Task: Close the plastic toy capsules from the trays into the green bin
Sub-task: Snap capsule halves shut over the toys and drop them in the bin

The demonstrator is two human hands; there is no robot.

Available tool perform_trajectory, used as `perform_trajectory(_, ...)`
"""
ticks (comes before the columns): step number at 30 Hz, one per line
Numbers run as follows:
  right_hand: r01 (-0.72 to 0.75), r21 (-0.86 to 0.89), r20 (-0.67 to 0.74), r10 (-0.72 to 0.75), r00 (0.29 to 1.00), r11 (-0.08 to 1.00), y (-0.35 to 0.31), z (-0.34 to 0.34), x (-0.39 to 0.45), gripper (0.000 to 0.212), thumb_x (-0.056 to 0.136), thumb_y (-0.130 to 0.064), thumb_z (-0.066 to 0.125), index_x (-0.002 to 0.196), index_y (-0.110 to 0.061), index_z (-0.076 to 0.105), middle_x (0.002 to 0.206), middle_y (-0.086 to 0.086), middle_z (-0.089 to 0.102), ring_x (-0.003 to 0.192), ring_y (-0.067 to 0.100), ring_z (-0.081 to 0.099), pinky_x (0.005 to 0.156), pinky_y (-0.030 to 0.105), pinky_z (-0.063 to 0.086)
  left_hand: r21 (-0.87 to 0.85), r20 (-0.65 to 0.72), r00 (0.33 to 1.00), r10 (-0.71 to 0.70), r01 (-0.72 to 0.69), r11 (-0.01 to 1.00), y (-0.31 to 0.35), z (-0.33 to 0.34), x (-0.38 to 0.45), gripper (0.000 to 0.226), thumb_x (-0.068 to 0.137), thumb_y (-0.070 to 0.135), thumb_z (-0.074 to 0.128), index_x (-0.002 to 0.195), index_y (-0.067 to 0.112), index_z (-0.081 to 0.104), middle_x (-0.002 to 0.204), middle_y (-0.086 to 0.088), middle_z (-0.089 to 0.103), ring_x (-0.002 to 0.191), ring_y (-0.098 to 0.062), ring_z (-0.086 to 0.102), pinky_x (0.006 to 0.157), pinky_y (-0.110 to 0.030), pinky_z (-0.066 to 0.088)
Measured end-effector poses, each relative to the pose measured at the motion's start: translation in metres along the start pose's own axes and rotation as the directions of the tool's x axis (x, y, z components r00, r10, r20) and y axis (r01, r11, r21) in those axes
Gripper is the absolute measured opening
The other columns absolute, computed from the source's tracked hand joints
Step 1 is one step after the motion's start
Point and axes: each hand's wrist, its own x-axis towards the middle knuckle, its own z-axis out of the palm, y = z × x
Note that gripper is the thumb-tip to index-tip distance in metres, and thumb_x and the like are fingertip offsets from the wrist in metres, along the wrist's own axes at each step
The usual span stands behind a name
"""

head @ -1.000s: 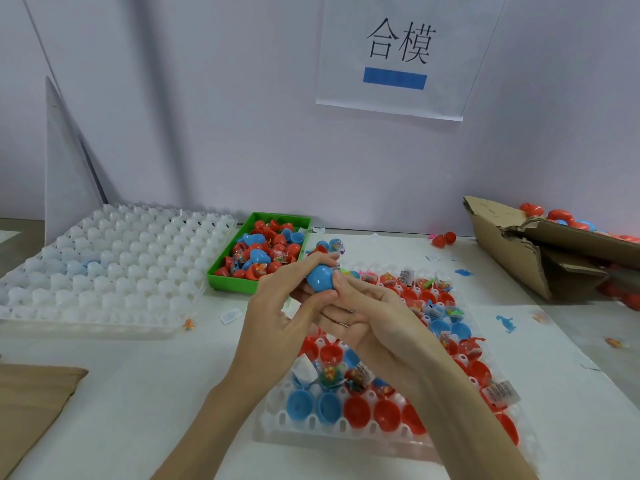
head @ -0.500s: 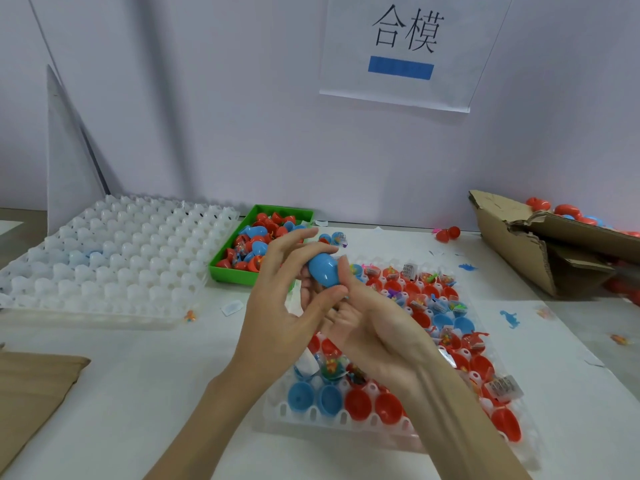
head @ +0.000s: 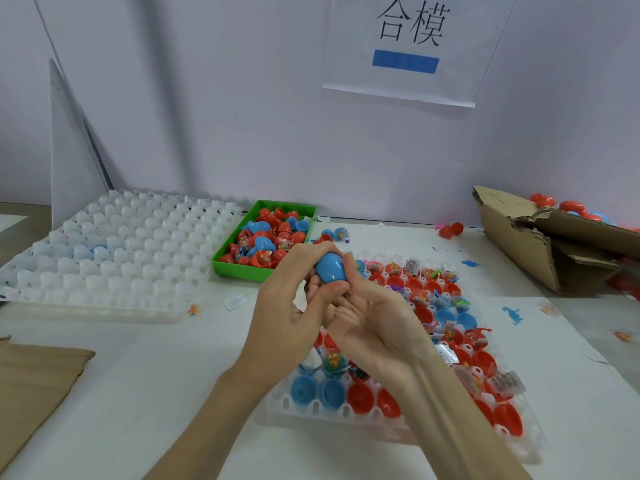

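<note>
Your left hand (head: pixel 291 306) and right hand (head: pixel 374 317) wrap the blue capsule (head: pixel 330 268), so you see only its upper shell; its lower half and any seam stay hidden behind your fingers. Your forearms cover the middle of the filled tray (head: pixel 346 415), hiding the cups beneath them. The cardboard box (head: pixel 540 244) runs off the right edge, blurred there, and the red pieces behind it are half concealed. The wall sign (head: pixel 408 46) is cut at the top. The small toys in the green bin (head: pixel 239 271) are too tiny to identify.
</note>
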Motion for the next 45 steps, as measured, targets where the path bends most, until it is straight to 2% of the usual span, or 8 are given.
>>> perform_trajectory(4,0.041,-0.148,0.053,-0.034,0.998,0.988,-0.006,-0.002,0.000,0.037,0.088,-0.018,0.074,0.119,0.001,0.074,0.114,0.014,0.073,0.106,0.022,0.072,0.093,0.028,0.057,-0.056,0.056,0.998,-0.034,0.038,0.998,-0.001,-0.003,0.001,0.026,0.102,0.021,0.062,0.128,0.021,0.060,0.124,0.003,0.062,0.124,-0.016,0.058,0.105,-0.020,0.044)
perform_trajectory(9,0.152,-0.397,0.095,-0.125,0.988,0.905,-0.022,-0.009,-0.002,0.044,0.101,-0.004,0.059,0.144,-0.007,0.055,0.142,0.014,0.062,0.133,0.027,0.059,0.105,0.035,0.052,-0.027,0.084,0.995,-0.050,0.052,0.998,-0.004,0.000,0.000,0.038,0.105,0.014,0.052,0.142,0.022,0.060,0.150,0.003,0.047,0.150,-0.018,0.035,0.120,-0.021,0.031)
perform_trajectory(15,0.198,-0.652,0.032,-0.234,0.972,0.732,-0.017,-0.008,0.000,0.034,0.102,-0.017,0.061,0.134,-0.004,0.061,0.125,0.016,0.072,0.117,0.032,0.069,0.101,0.038,0.055,-0.092,0.040,0.996,-0.079,0.082,0.992,-0.012,-0.007,0.003,0.031,0.102,0.015,0.060,0.132,0.023,0.066,0.142,0.007,0.061,0.144,-0.019,0.048,0.112,-0.033,0.046)
perform_trajectory(26,0.244,-0.673,0.076,-0.263,0.962,0.698,-0.014,-0.005,-0.003,0.030,0.102,-0.028,0.058,0.121,-0.010,0.071,0.116,0.014,0.076,0.107,0.033,0.074,0.089,0.033,0.061,-0.406,0.102,0.962,-0.254,0.273,0.872,-0.008,-0.016,0.007,0.025,0.099,0.026,0.066,0.122,0.023,0.074,0.121,0.000,0.075,0.116,-0.020,0.070,0.090,-0.022,0.058)
perform_trajectory(34,0.296,-0.730,0.091,-0.342,0.935,0.616,-0.010,-0.006,-0.002,0.032,0.097,-0.036,0.058,0.119,-0.017,0.072,0.109,0.006,0.079,0.099,0.027,0.077,0.081,0.028,0.062,-0.431,0.205,0.955,-0.213,0.284,0.857,-0.013,-0.025,0.010,0.030,0.099,0.018,0.065,0.129,0.017,0.071,0.128,-0.001,0.073,0.121,-0.020,0.068,0.092,-0.023,0.058)
perform_trajectory(36,0.331,-0.793,0.126,-0.394,0.911,0.512,-0.008,-0.006,-0.002,0.027,0.099,-0.034,0.055,0.115,-0.022,0.073,0.103,0.002,0.080,0.093,0.022,0.078,0.076,0.025,0.062,-0.403,0.212,0.956,-0.202,0.273,0.873,-0.016,-0.027,0.009,0.031,0.099,0.014,0.064,0.129,0.014,0.069,0.131,0.000,0.072,0.124,-0.020,0.067,0.096,-0.024,0.057)
perform_trajectory(40,0.396,-0.909,0.277,-0.520,0.808,0.130,-0.004,-0.007,-0.001,0.030,0.098,-0.033,0.052,0.123,-0.026,0.067,0.103,-0.013,0.077,0.087,0.004,0.076,0.073,0.014,0.058,-0.334,0.210,0.961,-0.178,0.241,0.911,-0.020,-0.026,0.008,0.034,0.098,0.013,0.064,0.132,0.013,0.069,0.142,0.008,0.065,0.135,-0.019,0.060,0.108,-0.039,0.053)
perform_trajectory(45,0.433,-0.899,0.398,-0.537,0.744,-0.067,-0.007,-0.009,-0.002,0.027,0.101,-0.032,0.048,0.124,-0.042,0.056,0.099,-0.045,0.065,0.089,-0.007,0.072,0.077,0.008,0.054,-0.290,0.083,0.989,-0.123,0.142,0.947,-0.016,-0.022,0.010,0.035,0.091,0.017,0.075,0.126,0.024,0.073,0.145,0.009,0.063,0.138,-0.014,0.056,0.102,-0.023,0.053)
